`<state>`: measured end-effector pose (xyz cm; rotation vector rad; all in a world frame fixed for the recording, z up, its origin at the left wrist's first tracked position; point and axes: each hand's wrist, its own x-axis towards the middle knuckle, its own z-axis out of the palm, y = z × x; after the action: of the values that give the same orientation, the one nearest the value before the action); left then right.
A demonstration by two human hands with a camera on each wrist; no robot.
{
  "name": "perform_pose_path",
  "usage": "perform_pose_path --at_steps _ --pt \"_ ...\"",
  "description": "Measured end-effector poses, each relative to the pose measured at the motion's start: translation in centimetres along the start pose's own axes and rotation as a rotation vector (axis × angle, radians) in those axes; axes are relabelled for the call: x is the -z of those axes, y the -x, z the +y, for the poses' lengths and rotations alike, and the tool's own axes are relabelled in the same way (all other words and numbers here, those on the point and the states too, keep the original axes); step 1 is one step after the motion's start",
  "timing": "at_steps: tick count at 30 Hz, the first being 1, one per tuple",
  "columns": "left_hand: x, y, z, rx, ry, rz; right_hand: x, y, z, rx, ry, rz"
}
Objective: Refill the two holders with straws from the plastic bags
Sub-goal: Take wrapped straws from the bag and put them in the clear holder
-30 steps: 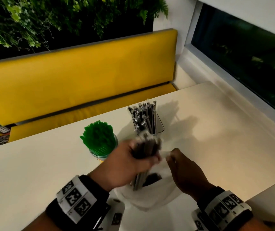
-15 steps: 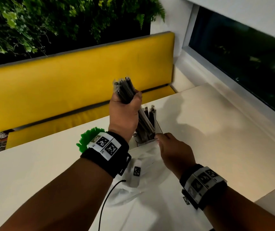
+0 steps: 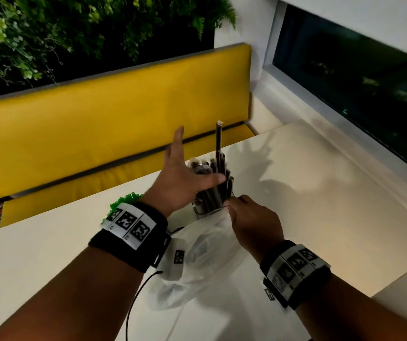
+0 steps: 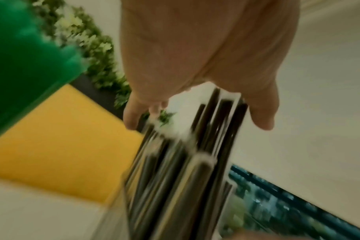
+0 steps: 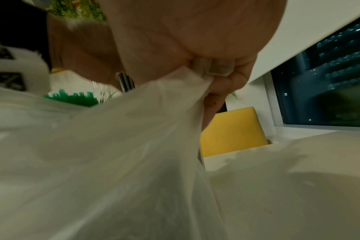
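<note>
My left hand (image 3: 197,166) is spread open right beside the tops of the black wrapped straws (image 3: 212,190), which stand in their holder (image 3: 201,210); its thumb lies against them. One black straw (image 3: 219,143) sticks up well above the others. In the left wrist view my straight fingers (image 4: 131,120) hover by the blurred black straws (image 4: 185,162). My right hand (image 3: 232,204) pinches the rim of the white plastic bag (image 3: 197,257), just in front of the holder. The pinch (image 5: 208,73) on the bag (image 5: 93,146) shows in the right wrist view. Green straws (image 3: 123,200) stand half hidden behind my left wrist.
The pale table (image 3: 320,205) stretches to the right up to a window ledge (image 3: 345,134). A yellow bench (image 3: 99,124) runs along the far edge, with plants (image 3: 74,33) above it. A black cable (image 3: 136,299) hangs from my left wristband.
My left hand lifted a bundle of black straws out of the bag, carried it up and over to the holder, and let go; it is now spread. My right hand kept holding the bag.
</note>
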<state>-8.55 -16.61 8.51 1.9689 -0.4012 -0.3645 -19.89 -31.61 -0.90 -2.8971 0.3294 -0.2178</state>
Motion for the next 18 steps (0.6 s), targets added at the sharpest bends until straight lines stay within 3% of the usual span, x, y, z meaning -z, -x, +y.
perform_pose_path --at_steps 3,5,8,9,12,14,17,18 --pt "-0.8 -0.2 2.7 -0.377 -0.432 0.194 0.1 0.0 -0.2 0.002 0.010 0.012" --pt "-2.8 -1.1 2.7 -0.503 -0.843 0.162 0.4 0.0 -0.4 0.004 0.006 0.015" --pt "-4.6 -1.7 -0.1 -0.419 -1.168 -0.205 0.8 -0.1 -0.7 0.000 0.023 0.007" --pt "-4.3 -1.5 -0.6 -0.425 -1.130 -0.222 0.8 -0.1 -0.7 -0.007 0.039 -0.009" --pt "-3.4 -1.2 -1.0 -0.519 -0.965 -0.006 0.7 -0.1 -0.7 -0.021 0.056 -0.041" --pt "-3.6 -1.0 -0.5 -0.537 -1.021 0.059 0.7 0.0 -0.6 -0.014 0.032 -0.039" --pt "-4.0 -1.0 -0.3 -0.437 -1.271 -0.206 1.1 0.0 -0.6 -0.017 0.001 -0.049" --pt "-3.5 -0.7 -0.3 -0.400 -1.279 -0.236 1.3 0.1 -0.6 -0.024 -0.011 -0.070"
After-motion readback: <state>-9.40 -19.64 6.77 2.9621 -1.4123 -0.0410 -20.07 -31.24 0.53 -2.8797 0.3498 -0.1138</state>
